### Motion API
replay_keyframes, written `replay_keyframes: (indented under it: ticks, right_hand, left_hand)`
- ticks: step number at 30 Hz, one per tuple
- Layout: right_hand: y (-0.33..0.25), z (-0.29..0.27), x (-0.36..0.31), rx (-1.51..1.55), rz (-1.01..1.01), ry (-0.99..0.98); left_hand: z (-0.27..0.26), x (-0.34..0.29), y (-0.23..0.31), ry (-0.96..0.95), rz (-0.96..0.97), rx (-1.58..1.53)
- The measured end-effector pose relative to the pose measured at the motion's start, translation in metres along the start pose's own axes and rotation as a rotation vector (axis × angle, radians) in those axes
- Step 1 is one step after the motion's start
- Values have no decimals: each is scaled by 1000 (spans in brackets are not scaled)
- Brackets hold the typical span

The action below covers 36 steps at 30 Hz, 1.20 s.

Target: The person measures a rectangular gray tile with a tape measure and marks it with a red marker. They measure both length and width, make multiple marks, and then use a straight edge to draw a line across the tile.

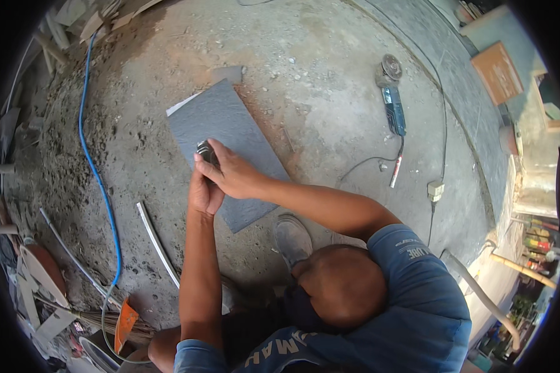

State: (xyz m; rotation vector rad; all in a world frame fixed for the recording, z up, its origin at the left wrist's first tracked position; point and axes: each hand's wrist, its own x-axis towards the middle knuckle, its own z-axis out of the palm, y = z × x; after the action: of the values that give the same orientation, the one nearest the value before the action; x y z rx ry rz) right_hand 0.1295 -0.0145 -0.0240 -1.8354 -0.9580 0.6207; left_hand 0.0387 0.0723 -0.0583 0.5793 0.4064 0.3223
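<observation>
Here, both hands are meeting over the grey slab, which is lying flat and slanted on the dusty concrete floor. The right hand is gripping a small dark object with silvery bands, thumb and fingers closing around it, right above the slab! The left hand is pressing up against the right from below; whether its own fingers are clasping the object, I cannot tell. A white edge is peeking out beneath the slab's far left corner. Off to the right, a blue grinder is lying well apart. On the left, a blue hose is snaking down, and a pale strip is lying nearer the left forearm.
</observation>
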Motion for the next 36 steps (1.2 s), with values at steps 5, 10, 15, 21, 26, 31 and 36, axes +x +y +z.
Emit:
replay_keyframes:
  ticks: [5,10,15,21,26,31,36]
  right_hand:
    - [15,-54,-29,25,-204,45]
    - [144,-176,-87,-373,110,873]
    - [243,-250,-219,-807,807,1098]
    - [274,-267,-281,-866,1073,902]
    - [220,-288,-260,-627,698,1383]
    - [131,-342,-251,-179,232,1337]
    - [10,-312,-190,658,47,887]
  left_hand:
    - [-1,-12,10,128,-128,-184]
    - [-14,-6,24,23,-87,-40]
    - [14,-20,32,73,-37,21]
    - [42,-28,23,1,-99,-2]
    - [62,-45,48,-80,-18,65]
    - [103,-59,54,-165,68,204]
    - [145,-73,46,-241,11,425]
